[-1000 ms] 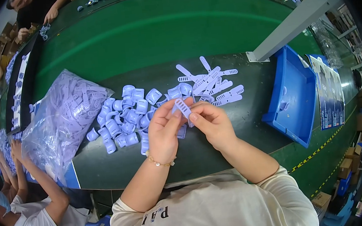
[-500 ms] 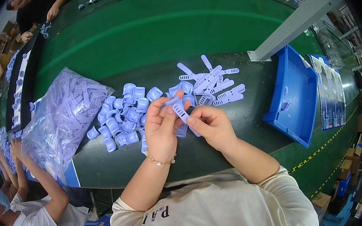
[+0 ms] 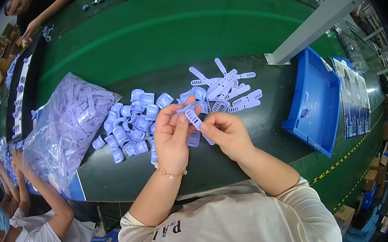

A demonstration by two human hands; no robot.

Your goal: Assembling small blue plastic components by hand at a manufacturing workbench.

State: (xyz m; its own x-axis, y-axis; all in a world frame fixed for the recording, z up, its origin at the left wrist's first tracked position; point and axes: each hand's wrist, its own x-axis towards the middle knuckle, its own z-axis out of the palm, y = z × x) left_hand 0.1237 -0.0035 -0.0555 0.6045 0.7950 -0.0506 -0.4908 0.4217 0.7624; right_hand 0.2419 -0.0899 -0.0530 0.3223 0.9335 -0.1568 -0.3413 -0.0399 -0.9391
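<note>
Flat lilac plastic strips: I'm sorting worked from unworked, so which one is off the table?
The flat lilac slotted plastic strip pinched between the left hand and right hand; the other strips lie loose on the dark mat beyond.

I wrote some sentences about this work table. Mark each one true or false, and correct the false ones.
1. Both hands, left hand and right hand, hold a slotted pale purple plastic strap. True.
2. The blue plastic bin lies at the person's left. False: it is at the right.
3. The clear plastic bag of purple straps lies left of the pile of small purple curved plastic pieces. True.
4. The conveyor belt is red. False: green.
</note>
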